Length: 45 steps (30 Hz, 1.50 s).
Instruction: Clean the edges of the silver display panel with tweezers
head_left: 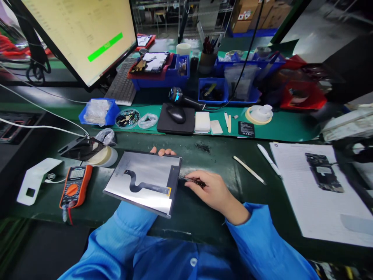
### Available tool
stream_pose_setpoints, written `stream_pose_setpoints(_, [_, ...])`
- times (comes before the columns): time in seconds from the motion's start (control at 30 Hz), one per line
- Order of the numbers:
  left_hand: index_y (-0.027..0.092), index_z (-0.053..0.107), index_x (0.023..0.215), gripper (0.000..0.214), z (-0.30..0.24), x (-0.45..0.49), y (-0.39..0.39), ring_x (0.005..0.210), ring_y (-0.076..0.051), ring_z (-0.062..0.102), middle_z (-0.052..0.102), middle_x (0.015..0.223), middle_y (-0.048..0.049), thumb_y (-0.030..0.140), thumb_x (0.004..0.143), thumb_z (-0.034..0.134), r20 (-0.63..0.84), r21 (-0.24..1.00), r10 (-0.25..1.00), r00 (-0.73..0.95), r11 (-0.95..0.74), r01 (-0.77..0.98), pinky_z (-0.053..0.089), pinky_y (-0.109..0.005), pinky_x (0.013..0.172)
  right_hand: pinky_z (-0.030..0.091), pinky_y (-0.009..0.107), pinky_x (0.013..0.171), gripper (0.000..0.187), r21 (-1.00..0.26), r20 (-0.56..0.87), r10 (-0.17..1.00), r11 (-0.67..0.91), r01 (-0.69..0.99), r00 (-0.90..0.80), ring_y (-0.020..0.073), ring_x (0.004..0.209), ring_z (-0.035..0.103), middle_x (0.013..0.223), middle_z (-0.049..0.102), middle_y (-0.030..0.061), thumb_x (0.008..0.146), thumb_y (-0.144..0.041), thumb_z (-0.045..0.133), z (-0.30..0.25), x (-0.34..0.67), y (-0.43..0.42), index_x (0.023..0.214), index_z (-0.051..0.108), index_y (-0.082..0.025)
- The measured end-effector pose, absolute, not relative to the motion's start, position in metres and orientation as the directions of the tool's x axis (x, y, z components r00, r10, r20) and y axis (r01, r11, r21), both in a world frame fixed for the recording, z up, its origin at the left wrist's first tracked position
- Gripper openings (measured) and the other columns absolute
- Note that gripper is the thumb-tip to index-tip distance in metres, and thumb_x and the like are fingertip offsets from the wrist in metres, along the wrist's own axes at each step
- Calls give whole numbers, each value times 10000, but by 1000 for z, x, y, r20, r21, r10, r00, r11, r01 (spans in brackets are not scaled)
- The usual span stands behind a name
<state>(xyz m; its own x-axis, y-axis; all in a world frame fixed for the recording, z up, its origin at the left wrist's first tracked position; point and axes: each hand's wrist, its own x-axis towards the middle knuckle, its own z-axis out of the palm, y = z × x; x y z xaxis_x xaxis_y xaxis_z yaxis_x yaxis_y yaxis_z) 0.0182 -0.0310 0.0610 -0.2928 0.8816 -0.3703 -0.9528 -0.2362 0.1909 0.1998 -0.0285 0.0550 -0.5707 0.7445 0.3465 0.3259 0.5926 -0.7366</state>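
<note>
A flat silver-backed display panel (151,167) lies tilted across my left hand (165,151). Only the fingertips show past its far edge; the palm is hidden underneath. A black ribbon cable (133,182) curves over the panel's back and ends at a yellow-orange connector strip (169,191) near the right edge. My right hand (215,192) pinches what look like thin dark tweezers (196,181). Their tip points left at the panel's right edge; whether it touches I cannot tell.
A multimeter (74,186) and white bracket (37,179) lie left. Dark scraps (202,147), a thin stick (249,170) and white pen (268,159) lie right, beside paper (309,210) bearing a circuit board (324,173). Behind are a mouse (176,114), scanner (186,100) and monitor (78,35).
</note>
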Motion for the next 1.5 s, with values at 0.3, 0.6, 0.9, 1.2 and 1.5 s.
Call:
stream_pose_setpoints(0.3, [214,528,814,351,58,17,-33,731,-157,608,582,739,0,354,1060,320,-321,144,912,-256,-220,-965,536,-363,817,557,269,686,192,-737,335,731,596,318,-594,166,756,738,902,791,34,1013,-319,590,55,201,-27,1078,735,-212])
stream_pose_setpoints(0.6, [248,612,824,423,51,15,-33,788,-186,593,605,757,-27,387,1062,292,-301,129,916,-267,-238,-963,517,-385,859,554,282,708,209,-716,369,698,634,291,-613,172,780,723,894,776,48,1028,-304,558,56,202,-26,1016,743,-208])
stream_pose_setpoints(0.9, [246,590,772,433,47,12,-31,780,-172,596,605,743,-17,361,1066,294,-290,166,923,-251,-210,-964,528,-369,853,556,278,712,187,-717,360,708,626,306,-607,172,783,725,884,774,41,1013,-320,592,55,201,-25,981,739,-209])
stream_pose_setpoints(1.2, [233,593,819,424,45,12,-32,785,-186,613,604,754,-24,373,1065,277,-284,164,919,-275,-236,-958,548,-395,830,557,268,665,164,-744,330,753,578,333,-570,162,715,722,841,778,26,981,-353,643,55,201,-27,996,729,-215])
stream_pose_setpoints(1.5, [234,571,783,359,46,13,-31,767,-170,619,593,746,-14,328,1045,345,-294,191,914,-278,-229,-954,545,-377,854,576,279,690,194,-756,304,749,565,329,-588,170,747,737,879,787,36,1003,-344,597,55,202,-27,1051,735,-215])
